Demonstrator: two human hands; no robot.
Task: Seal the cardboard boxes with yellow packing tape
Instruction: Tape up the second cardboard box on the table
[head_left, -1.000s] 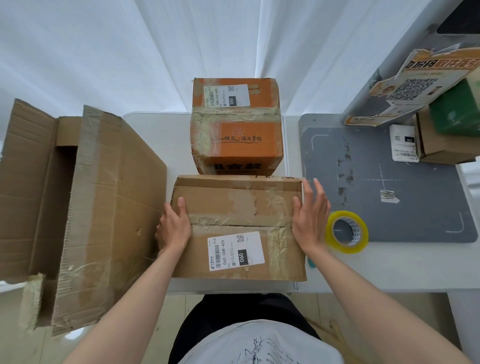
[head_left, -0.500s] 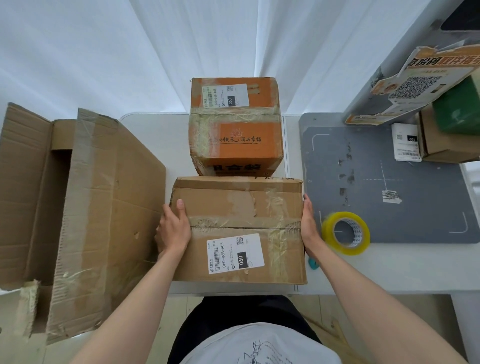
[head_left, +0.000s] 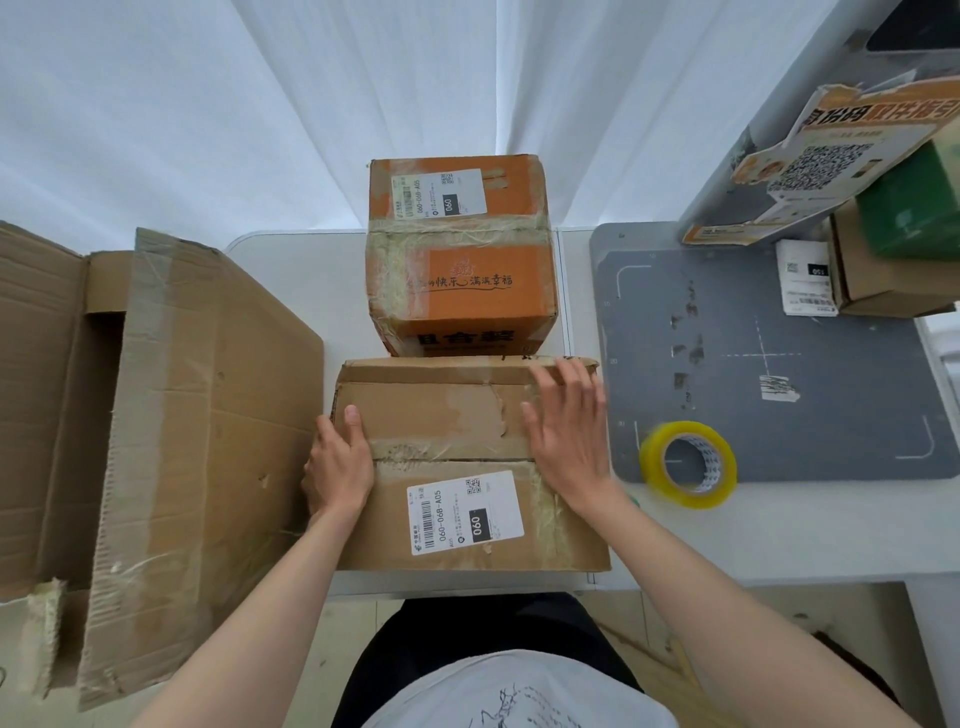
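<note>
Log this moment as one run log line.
left hand grips brown box left edge | right hand flat on top | yellow tape roll untouched on table | sealing not started

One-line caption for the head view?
Left hand grips the brown box edge, right hand flat on top, yellow tape roll unused beside it.

Directly before you on the table (head_left: 291, 270) sits a closed box (head_left: 467, 415), with a second box (head_left: 460, 254) touching its far side. Your left hand (head_left: 340, 467) is on its left edge; your right hand (head_left: 566, 436) lies on its top, toward the right. To its right, the tape roll (head_left: 688, 464) lies on the near edge of a mat (head_left: 810, 395). To its left stands a large opened carton (head_left: 171, 441).
</note>
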